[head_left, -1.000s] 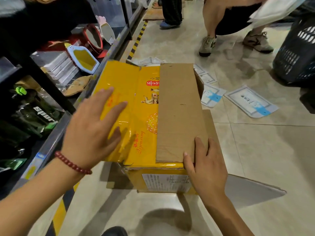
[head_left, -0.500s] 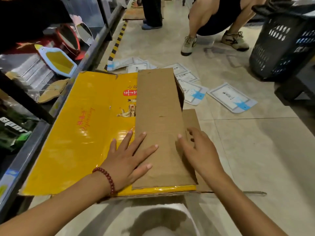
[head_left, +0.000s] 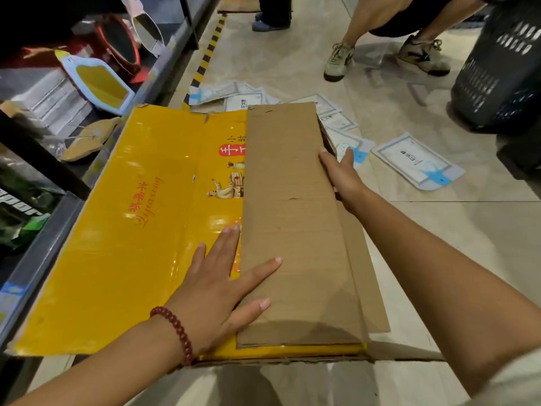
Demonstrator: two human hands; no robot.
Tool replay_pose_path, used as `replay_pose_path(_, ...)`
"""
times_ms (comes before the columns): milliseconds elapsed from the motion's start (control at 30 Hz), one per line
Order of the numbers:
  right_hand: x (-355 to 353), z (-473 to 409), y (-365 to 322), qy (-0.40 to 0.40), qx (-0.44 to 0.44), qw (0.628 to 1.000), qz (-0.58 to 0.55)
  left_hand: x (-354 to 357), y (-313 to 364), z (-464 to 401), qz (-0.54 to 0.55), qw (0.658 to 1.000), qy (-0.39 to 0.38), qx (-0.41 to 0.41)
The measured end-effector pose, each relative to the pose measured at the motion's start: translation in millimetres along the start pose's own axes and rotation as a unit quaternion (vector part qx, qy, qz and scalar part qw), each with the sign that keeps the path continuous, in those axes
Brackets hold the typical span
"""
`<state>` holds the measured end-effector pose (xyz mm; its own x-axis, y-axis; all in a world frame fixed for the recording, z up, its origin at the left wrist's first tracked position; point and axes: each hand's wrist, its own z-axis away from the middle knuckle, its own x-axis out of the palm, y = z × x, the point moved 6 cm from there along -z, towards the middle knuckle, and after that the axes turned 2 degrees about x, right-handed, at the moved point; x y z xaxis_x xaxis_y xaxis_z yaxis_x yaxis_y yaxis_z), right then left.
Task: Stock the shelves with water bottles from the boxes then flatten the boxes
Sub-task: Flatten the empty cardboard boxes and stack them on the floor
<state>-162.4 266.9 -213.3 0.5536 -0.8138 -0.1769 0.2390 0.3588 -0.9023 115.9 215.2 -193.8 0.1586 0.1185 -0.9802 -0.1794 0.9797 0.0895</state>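
A yellow cardboard box (head_left: 131, 230) with red print lies collapsed flat on the tiled floor beside the shelf. Its plain brown flap (head_left: 292, 215) is folded over the right half. My left hand (head_left: 222, 288), with a red bead bracelet at the wrist, presses flat with spread fingers across the seam between yellow panel and brown flap. My right hand (head_left: 341, 174) rests along the flap's far right edge with straight fingers, thumb on top. No water bottles are in view.
A metal shelf (head_left: 38, 259) with mirrors and packaged goods runs along the left. Loose printed sheets (head_left: 418, 162) lie on the floor beyond the box. A black basket (head_left: 503, 68) stands at the right. A crouching person's shoes (head_left: 339, 60) and another person's feet (head_left: 269, 23) are ahead.
The box has gone from standing to flat on the floor. My left hand slid from the yellow panel to the seam, and my right hand moved forward along the flap's right edge.
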Motion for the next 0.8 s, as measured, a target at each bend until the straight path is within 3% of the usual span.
replay_pose_path(133,-2,-12,11,-0.032,-0.01,0.999,-0.028,6,0,10,-0.061,0.998,0.027,-0.005)
replay_pose_path(267,-25,-23,13,0.046,-0.037,0.996,-0.062,5,2,22,-0.059,0.997,0.042,0.028)
replay_pose_path(400,-49,-32,10,0.058,-0.053,0.995,-0.061,10,6,27,-0.03,0.998,0.033,0.043)
replay_pose_path(500,-45,-19,9,0.062,-0.073,0.994,0.05,14,6,26,0.002,0.999,0.018,0.04)
replay_pose_path(667,-14,65,-28,0.085,-0.28,0.932,0.214,8,4,17,0.041,0.999,-0.004,0.024)
replay_pose_path(800,37,128,-34,-0.011,-0.328,0.894,0.306,6,-3,21,0.013,1.0,0.012,0.019)
